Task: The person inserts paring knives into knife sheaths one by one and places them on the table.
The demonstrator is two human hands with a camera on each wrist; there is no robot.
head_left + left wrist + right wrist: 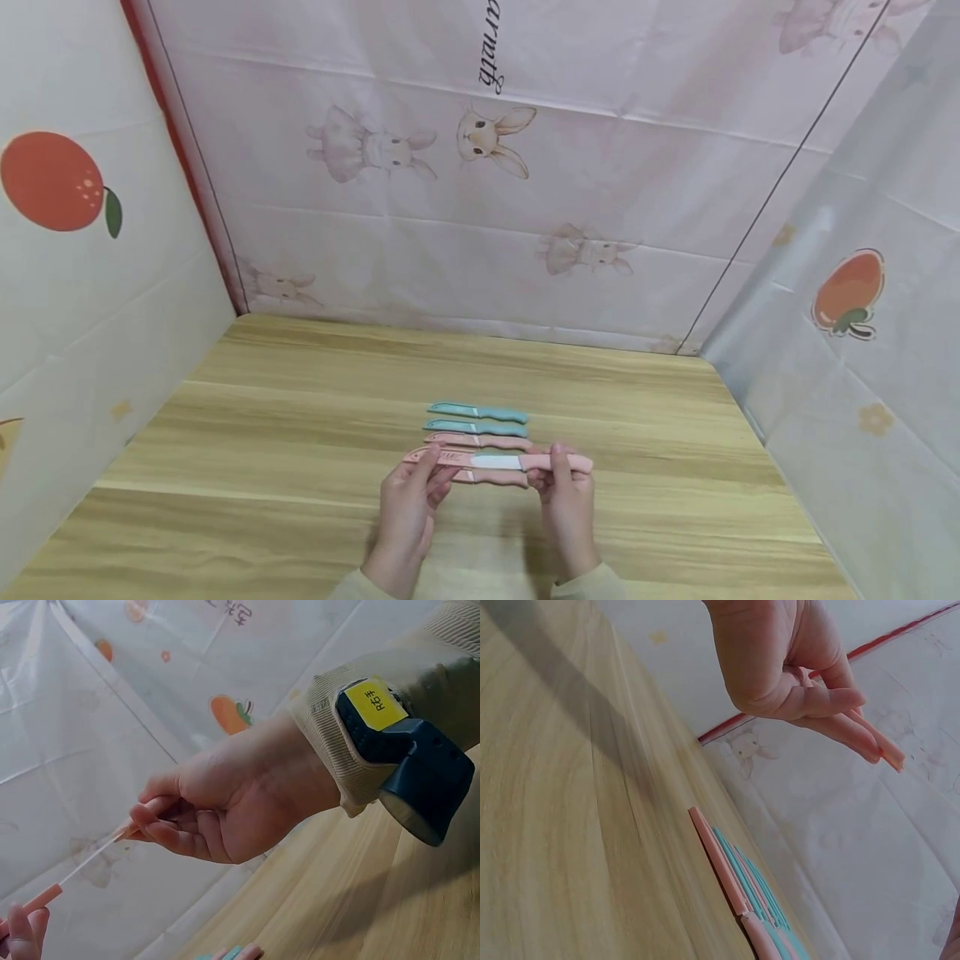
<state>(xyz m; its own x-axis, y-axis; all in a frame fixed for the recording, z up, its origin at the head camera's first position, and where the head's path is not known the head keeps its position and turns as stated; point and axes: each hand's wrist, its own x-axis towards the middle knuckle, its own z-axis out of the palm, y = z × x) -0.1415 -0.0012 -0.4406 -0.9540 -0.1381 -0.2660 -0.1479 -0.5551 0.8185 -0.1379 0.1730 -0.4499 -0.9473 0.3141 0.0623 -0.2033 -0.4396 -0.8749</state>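
A pink-handled paring knife [497, 462] is held level above the table, its pale blade partly out of a pink sheath [461, 458]. My left hand [405, 504] pinches the sheath between thumb and fingers. The knife's handle is gripped by my right hand [568, 508], also seen with curled fingers in the left wrist view. Under and behind the held knife lies a row of sheathed knives: two teal knives [504, 414] at the back, a pink knife [510, 439], and a nearer pink knife [498, 477] partly hidden by my hands. Teal shows between the pink ones.
The wooden table [285, 417] extends around the row. A rabbit-printed cloth [450, 267] hangs behind it, and printed cloths stand at left [75, 300] and right [862, 400]. A wrist camera [420, 772] is strapped over the right sleeve.
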